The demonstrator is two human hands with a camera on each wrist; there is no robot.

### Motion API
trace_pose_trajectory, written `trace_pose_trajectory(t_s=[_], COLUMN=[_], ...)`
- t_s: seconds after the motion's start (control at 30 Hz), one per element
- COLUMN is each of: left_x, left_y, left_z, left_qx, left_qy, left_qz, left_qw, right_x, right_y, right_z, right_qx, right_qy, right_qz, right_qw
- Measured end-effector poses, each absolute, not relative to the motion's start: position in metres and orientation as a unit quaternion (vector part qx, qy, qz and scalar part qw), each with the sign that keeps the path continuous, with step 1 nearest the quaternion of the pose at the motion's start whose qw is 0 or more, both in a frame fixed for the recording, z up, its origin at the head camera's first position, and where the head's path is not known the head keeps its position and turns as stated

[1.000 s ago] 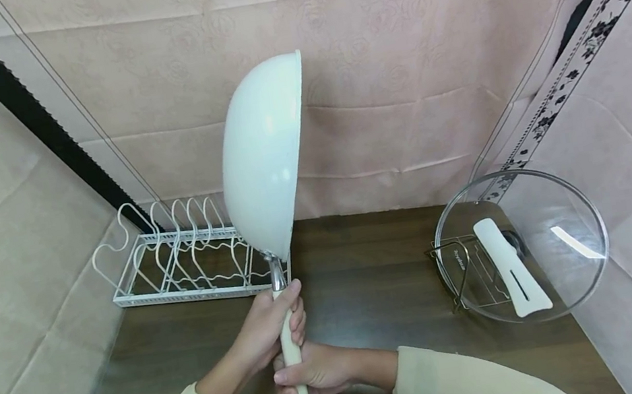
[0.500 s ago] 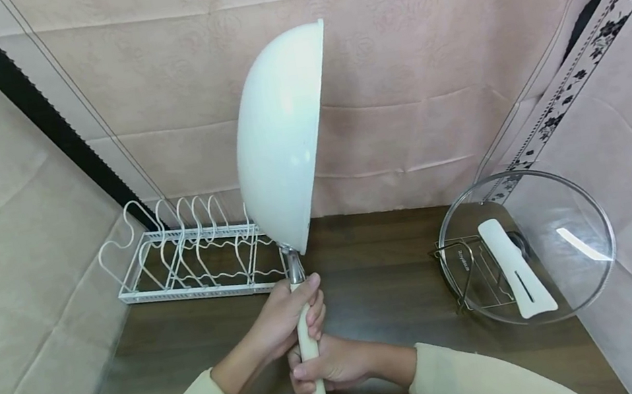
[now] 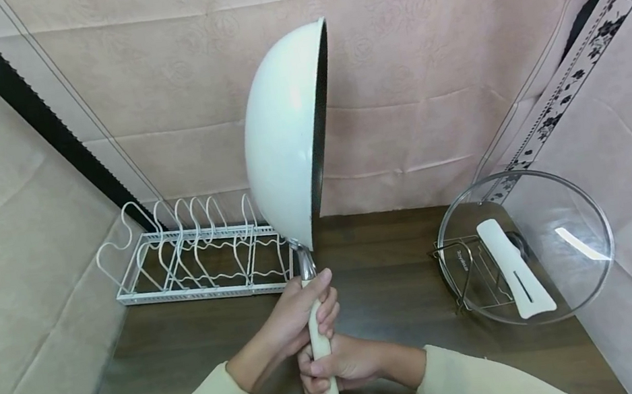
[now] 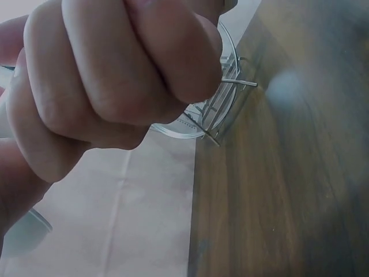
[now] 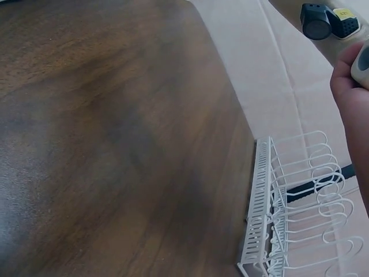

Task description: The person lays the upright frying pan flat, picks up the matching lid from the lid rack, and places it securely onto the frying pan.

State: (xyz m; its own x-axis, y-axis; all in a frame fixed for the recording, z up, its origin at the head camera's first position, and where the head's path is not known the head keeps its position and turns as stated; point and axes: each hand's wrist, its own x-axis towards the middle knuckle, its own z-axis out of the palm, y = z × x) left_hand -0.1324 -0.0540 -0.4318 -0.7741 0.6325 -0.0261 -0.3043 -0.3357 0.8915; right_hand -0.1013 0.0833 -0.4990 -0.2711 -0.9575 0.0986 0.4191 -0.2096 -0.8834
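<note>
A large white wok (image 3: 285, 133) with a dark inside stands on edge in the air, its bowl up and its open side facing right. My left hand (image 3: 302, 311) grips the upper part of its cream handle, just below the metal neck. Lower down, my right hand (image 3: 341, 365) holds the same handle near its end. In the left wrist view the curled fingers (image 4: 109, 69) of the left hand fill the upper left. At the right edge of the right wrist view, part of the right hand (image 5: 354, 109) shows around the handle's end (image 5: 362, 68).
A white wire dish rack (image 3: 197, 262) stands at the back left, partly behind the wok. On the right, a glass lid (image 3: 582, 252) leans on a wire stand (image 3: 459, 274), with a white spatula (image 3: 513, 269) by it. Cloth walls border the wooden table (image 3: 388, 268).
Both hands have carried the wok to the right and slightly up. It has turned a little, so its dark inside now shows along the rim. Rack and lid stay put.
</note>
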Motion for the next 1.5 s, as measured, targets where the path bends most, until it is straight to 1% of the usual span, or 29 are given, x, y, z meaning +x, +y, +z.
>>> trace_pose_trajectory(t_s=[0.4, 0.7, 1.2, 1.5], left_x=[-0.136, -0.136, -0.143, -0.144], left_y=[-0.041, -0.031, -0.018, -0.013], left_z=[-0.437, -0.443, -0.455, -0.46], left_qx=[0.209, 0.224, 0.25, 0.254], left_qy=[0.423, 0.376, 0.31, 0.297], left_qz=[0.814, 0.82, 0.812, 0.808], left_qw=[0.338, 0.37, 0.427, 0.441], right_x=[-0.098, -0.095, -0.095, -0.097], right_y=[0.095, 0.104, 0.113, 0.118], right_z=[-0.499, -0.502, -0.502, -0.504], right_qx=[-0.372, -0.381, -0.399, -0.402], right_qy=[0.357, 0.345, 0.295, 0.281], right_qz=[-0.698, -0.695, -0.679, -0.673], right_qw=[0.496, 0.503, 0.54, 0.554])
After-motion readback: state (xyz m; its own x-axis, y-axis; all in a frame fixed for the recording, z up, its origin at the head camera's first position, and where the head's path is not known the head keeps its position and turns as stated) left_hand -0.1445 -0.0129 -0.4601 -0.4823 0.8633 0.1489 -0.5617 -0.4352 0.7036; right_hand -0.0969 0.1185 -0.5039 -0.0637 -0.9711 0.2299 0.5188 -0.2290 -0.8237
